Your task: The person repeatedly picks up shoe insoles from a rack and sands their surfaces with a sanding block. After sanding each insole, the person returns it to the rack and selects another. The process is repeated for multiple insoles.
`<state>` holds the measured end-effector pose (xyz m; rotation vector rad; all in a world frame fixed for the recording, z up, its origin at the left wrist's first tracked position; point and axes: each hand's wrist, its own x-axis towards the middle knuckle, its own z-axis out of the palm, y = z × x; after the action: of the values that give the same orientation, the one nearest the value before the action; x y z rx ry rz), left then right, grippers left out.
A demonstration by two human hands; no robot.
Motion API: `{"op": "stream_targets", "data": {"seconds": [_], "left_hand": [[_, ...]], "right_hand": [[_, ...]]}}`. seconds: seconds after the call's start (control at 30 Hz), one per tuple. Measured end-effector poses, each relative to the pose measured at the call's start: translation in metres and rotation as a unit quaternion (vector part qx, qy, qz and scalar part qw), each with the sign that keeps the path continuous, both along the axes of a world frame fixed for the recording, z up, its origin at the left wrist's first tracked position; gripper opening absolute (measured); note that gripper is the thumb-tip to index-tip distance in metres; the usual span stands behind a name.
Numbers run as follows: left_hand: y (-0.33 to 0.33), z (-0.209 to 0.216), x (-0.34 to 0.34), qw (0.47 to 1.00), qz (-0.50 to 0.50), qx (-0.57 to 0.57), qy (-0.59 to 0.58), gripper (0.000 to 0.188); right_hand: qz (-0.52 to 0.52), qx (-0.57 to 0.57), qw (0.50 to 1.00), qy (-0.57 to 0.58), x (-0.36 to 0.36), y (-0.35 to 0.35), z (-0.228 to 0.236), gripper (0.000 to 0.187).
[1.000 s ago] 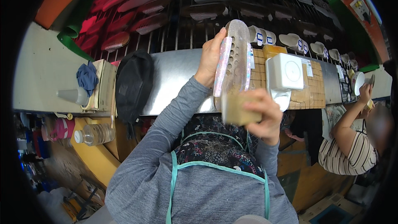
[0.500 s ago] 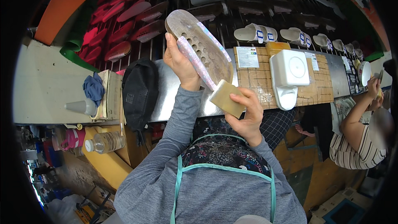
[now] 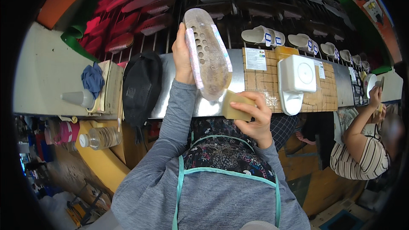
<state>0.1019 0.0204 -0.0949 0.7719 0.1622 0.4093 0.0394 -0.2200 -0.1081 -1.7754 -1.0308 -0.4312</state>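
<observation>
My left hand (image 3: 182,57) is closed on the side of a sandal footbed (image 3: 215,74). It is brownish, with several round holes along its middle and shiny pink iridescent strips on both long edges. It stands nearly upright over the workbench, with the holed face toward me. My right hand (image 3: 254,115) grips a beige sponge-like block (image 3: 235,104) between thumb and fingers. The block sits at the lower right end of the footbed; whether they touch I cannot tell.
A metal-topped bench (image 3: 167,102) carries a black bag (image 3: 142,87), a white dispenser (image 3: 297,79) and a patterned board (image 3: 272,85). Behind are racks of soles and white sandals (image 3: 260,35). A clear bottle (image 3: 102,138) lies at left. Another person (image 3: 358,145) works at right.
The footbed has turned more upright and moved slightly right, its holed face now more toward me. The block has shifted slightly right in my right hand. The view has moved a little.
</observation>
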Motion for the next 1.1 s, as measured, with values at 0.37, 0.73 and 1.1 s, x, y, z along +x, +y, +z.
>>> {"op": "stream_targets", "data": {"seconds": [0.37, 0.73, 1.1], "left_hand": [[-0.043, -0.001, -0.003, 0.99, -0.136, -0.034, -0.027, 0.062], [-0.045, -0.005, -0.013, 0.997, -0.048, -0.03, -0.052, 0.066], [-0.038, -0.015, -0.022, 0.982, -0.156, -0.075, -0.079, 0.068]], "right_hand": [[-0.046, -0.025, 0.996, -0.077, -0.004, -0.008, 0.015, 0.054], [-0.166, 0.112, 0.978, -0.064, -0.017, -0.003, -0.019, 0.06], [-0.2, 0.132, 0.968, -0.073, -0.018, -0.005, -0.014, 0.058]]}}
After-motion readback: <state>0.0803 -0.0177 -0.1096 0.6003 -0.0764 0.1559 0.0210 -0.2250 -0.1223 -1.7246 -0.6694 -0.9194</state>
